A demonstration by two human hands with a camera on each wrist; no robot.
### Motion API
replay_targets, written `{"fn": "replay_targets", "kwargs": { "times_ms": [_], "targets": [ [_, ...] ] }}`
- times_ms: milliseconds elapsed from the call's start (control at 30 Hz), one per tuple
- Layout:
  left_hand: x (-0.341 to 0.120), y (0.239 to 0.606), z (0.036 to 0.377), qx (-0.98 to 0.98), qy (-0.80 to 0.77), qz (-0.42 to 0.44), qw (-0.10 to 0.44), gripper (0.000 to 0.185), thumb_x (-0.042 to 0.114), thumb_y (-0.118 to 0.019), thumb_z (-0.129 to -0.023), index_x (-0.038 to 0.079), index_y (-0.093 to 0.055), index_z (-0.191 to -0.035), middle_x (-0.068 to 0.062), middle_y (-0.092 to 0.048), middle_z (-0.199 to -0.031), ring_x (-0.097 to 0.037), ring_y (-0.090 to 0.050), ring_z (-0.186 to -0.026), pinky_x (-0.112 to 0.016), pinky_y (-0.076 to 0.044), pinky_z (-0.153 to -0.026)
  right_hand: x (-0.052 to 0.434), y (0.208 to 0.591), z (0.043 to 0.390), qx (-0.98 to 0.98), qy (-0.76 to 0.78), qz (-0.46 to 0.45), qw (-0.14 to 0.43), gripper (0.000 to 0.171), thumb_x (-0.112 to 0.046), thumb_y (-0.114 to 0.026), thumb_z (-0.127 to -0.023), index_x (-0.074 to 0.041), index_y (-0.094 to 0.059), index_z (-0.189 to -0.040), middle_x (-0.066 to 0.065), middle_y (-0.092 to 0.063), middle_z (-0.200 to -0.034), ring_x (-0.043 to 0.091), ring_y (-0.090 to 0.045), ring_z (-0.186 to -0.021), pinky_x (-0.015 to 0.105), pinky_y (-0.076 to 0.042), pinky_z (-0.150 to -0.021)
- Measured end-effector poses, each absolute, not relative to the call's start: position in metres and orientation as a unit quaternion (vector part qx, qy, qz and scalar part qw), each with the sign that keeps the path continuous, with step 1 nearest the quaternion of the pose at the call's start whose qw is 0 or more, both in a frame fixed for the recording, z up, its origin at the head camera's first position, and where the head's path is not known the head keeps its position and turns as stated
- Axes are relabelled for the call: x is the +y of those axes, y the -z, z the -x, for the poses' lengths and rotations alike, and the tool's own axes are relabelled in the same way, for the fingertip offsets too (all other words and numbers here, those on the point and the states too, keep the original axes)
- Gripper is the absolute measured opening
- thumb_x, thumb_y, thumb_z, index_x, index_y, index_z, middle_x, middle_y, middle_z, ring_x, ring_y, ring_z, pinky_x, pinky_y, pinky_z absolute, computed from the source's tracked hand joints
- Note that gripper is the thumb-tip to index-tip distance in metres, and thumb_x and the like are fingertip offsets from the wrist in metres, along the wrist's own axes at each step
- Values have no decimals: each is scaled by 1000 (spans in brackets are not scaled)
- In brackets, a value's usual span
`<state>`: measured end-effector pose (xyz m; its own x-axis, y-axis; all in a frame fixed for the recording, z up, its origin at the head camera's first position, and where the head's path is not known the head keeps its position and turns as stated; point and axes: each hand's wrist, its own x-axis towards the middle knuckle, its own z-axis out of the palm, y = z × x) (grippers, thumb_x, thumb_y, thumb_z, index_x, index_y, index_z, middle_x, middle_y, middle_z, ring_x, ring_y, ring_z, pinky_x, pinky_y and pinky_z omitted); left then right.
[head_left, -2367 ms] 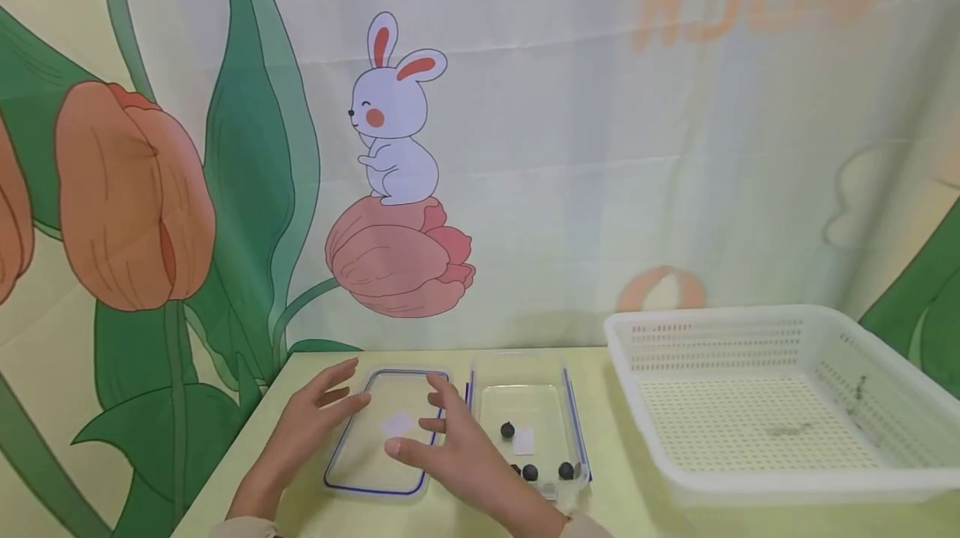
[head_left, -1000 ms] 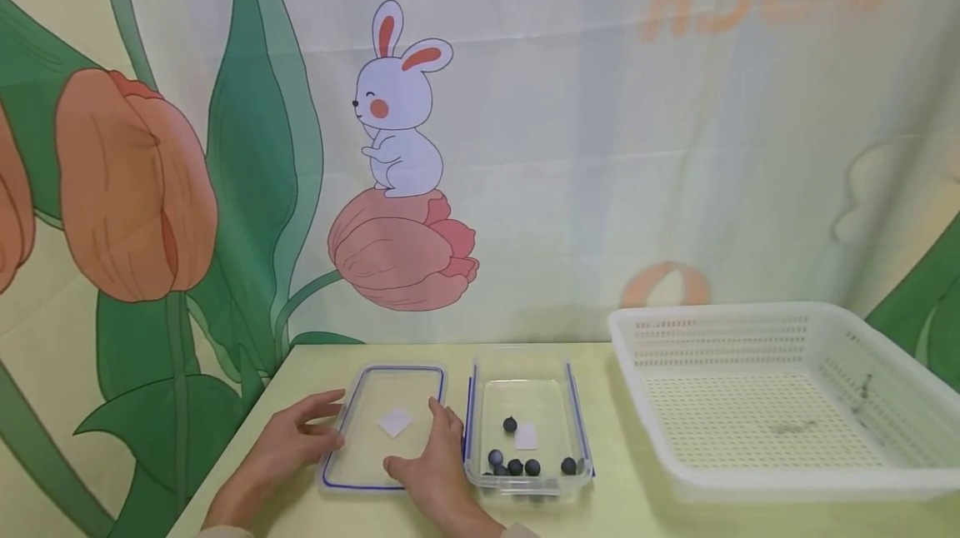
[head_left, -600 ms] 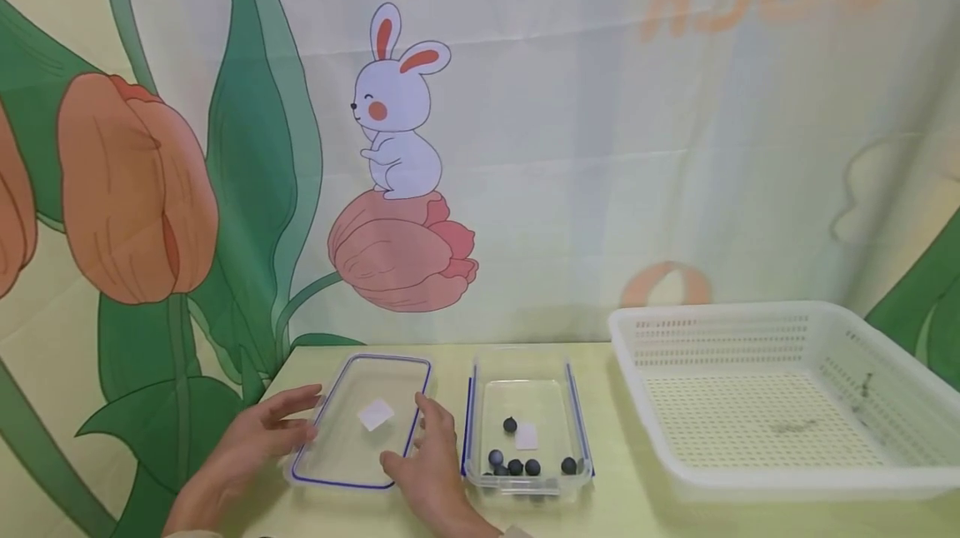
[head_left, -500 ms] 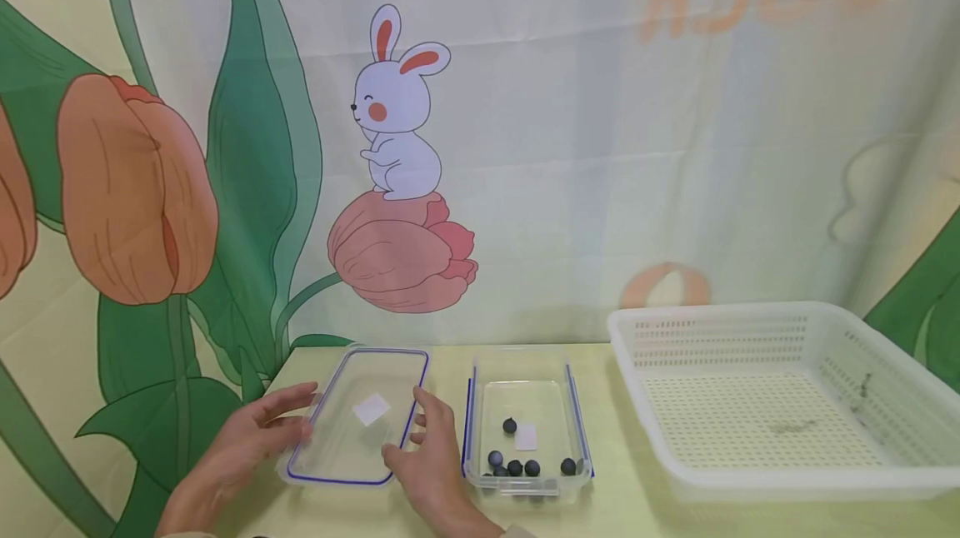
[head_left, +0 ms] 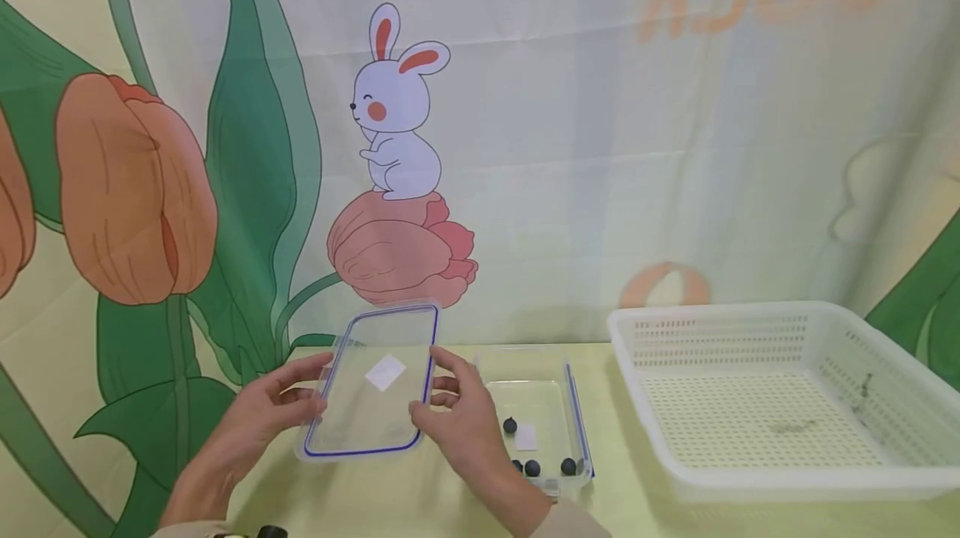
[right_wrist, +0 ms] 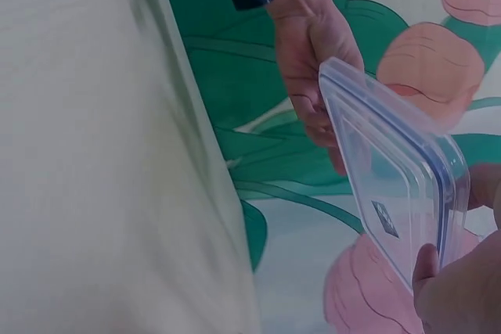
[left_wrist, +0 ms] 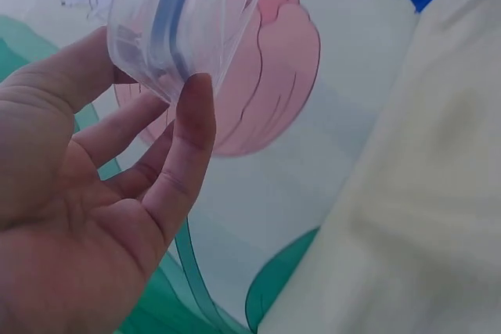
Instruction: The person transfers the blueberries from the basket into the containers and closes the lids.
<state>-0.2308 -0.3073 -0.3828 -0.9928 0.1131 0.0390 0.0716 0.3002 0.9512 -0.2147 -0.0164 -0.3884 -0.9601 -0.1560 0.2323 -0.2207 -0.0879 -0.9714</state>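
A clear plastic lid [head_left: 356, 417] with a blue seal is held up off the table, tilted, a white square label on it. My left hand [head_left: 258, 413] pinches its left edge between thumb and fingers. On the opposite edge, my right hand [head_left: 468, 421] grips with thumb and fingers. The left wrist view shows the lid's corner [left_wrist: 145, 33] at the left fingertips. To the right stands a clear container [head_left: 551, 392], partly covered by my right hand, with several blueberries [head_left: 568, 466] and a white label in it.
A large white plastic basket [head_left: 720, 484] with perforated sides stands on the right of the pale yellow-green table [head_left: 615, 438]. A curtain [head_left: 540, 171] printed with tulips and a rabbit hangs behind the table's back edge.
Both hands came down to the lid's sides, shifted it left, then raised it off the table and back toward the right. The container and basket stayed put.
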Motion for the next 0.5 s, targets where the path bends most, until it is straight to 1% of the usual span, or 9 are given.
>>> {"fn": "replay_targets", "kwargs": {
  "times_ms": [100,200,300,367,500],
  "targets": [
    [-292,375,233,806,-588,-64,11,70,17,-80,-97,11,-50,-159,-19,-52,-153,-22,-68,-113,-36,-52,-98,-1,382,219,-678,-721,-142,24,69,-8,-79,-89,-12,-55,-153,9,-53,-148,23,-62,-108,25,-58,-78],
    [-276,369,235,800,-596,-68,3,67,15,-79,-97,10,-51,-158,-18,-53,-150,-27,-69,-112,-39,-52,-98,16,376,223,-687,-712,-144,29,66,-9,-78,-92,-14,-54,-154,11,-54,-149,24,-61,-109,25,-59,-81],
    [-259,364,238,791,-607,-76,-5,64,13,-76,-99,9,-50,-158,-19,-53,-149,-28,-69,-110,-38,-54,-97,31,371,226,-693,-705,-149,40,64,-9,-77,-93,-14,-55,-153,11,-56,-147,25,-62,-110,25,-59,-83],
    [-247,362,242,786,-613,-82,-9,63,13,-75,-100,9,-50,-158,-19,-53,-149,-27,-68,-109,-35,-55,-96,41,369,228,-691,-704,-153,48,62,-7,-76,-94,-13,-55,-152,11,-57,-145,25,-62,-109,24,-59,-82],
    [-228,362,250,775,-626,-88,-14,62,9,-75,-100,10,-51,-157,-18,-54,-146,-26,-68,-108,-34,-56,-96,60,365,234,-691,-703,-156,58,61,-3,-75,-93,-11,-56,-151,12,-59,-142,27,-64,-107,24,-59,-81]
  ]
}}
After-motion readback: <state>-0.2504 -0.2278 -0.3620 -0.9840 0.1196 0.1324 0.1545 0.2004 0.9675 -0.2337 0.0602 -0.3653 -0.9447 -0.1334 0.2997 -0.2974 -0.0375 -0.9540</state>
